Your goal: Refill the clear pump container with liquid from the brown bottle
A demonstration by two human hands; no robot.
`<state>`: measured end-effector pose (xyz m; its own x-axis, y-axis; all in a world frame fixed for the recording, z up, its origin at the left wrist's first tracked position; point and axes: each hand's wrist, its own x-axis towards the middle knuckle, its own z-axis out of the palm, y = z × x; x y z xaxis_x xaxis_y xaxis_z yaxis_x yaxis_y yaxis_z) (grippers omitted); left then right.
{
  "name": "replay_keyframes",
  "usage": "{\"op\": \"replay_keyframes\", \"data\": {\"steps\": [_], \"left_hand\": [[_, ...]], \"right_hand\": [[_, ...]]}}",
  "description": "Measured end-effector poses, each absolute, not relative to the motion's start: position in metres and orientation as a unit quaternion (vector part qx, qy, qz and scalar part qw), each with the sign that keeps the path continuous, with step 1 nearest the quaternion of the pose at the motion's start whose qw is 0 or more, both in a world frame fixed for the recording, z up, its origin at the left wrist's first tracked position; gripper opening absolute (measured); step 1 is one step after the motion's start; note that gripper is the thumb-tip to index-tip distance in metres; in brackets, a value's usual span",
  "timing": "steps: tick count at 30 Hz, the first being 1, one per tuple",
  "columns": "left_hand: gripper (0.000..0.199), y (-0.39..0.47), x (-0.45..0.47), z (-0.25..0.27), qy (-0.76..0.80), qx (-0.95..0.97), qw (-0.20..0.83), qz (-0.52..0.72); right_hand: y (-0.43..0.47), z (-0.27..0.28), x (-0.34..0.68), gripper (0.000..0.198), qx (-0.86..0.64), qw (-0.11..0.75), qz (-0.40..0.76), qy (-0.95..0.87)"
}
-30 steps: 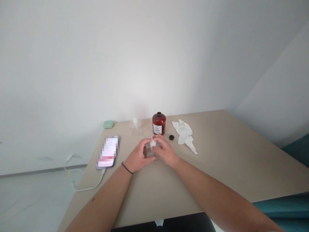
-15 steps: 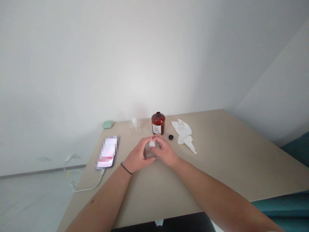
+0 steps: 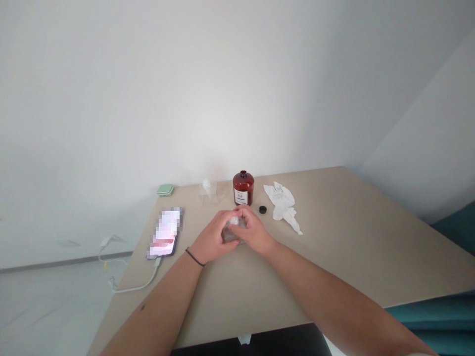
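Between my hands stands a clear, boxy bottle point(image 3: 229, 236) with a whitish top point(image 3: 234, 220), low over the table or resting on it. My left hand point(image 3: 214, 236) wraps round its left side, thumb along the near face. With thumb and forefinger, my right hand point(image 3: 256, 231) closes round the white top. The fingers cover much of the bottle. Just behind it stands a dark red-brown bottle point(image 3: 243, 184) with a white label and an uncapped neck. A small black cap point(image 3: 262, 209) lies to the right of that bottle.
Crumpled white tissue point(image 3: 281, 198) lies right of the cap. Near the wall stands a clear box-shaped object point(image 3: 213, 197) with a white piece on it. Left are a green case point(image 3: 165, 190) and a lit phone point(image 3: 166, 232) with a white cable point(image 3: 137, 288) hanging past the table edge.
My right thumb and fingers have shifted slightly around the white top. My left hand keeps its hold, and the other things stay where they were.
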<state>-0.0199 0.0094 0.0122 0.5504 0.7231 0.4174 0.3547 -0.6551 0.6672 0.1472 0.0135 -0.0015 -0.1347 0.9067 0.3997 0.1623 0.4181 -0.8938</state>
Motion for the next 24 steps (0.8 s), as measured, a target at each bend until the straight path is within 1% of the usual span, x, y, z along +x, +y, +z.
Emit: {"op": "replay_keyframes", "data": {"steps": [6, 9, 17, 24], "left_hand": [[0.070, 0.0102, -0.0195, 0.0112, 0.314, 0.839, 0.266, 0.356], [0.068, 0.0112, -0.0212, 0.0081, 0.306, 0.835, 0.273, 0.367], [0.069, 0.0110, -0.0239, 0.0032, 0.299, 0.823, 0.296, 0.382], [0.068, 0.0075, -0.0212, 0.0087, 0.319, 0.820, 0.300, 0.370]], "right_hand": [[0.0152, -0.0008, 0.1504, 0.023, -0.365, 0.501, 0.382, -0.686], [0.0147, -0.0012, 0.1506, 0.023, -0.351, 0.505, 0.385, -0.688], [0.0109, 0.0022, 0.1485, 0.017, -0.380, 0.498, 0.364, -0.689], [0.0112, 0.0020, 0.1487, 0.017, -0.398, 0.495, 0.357, -0.685]]}}
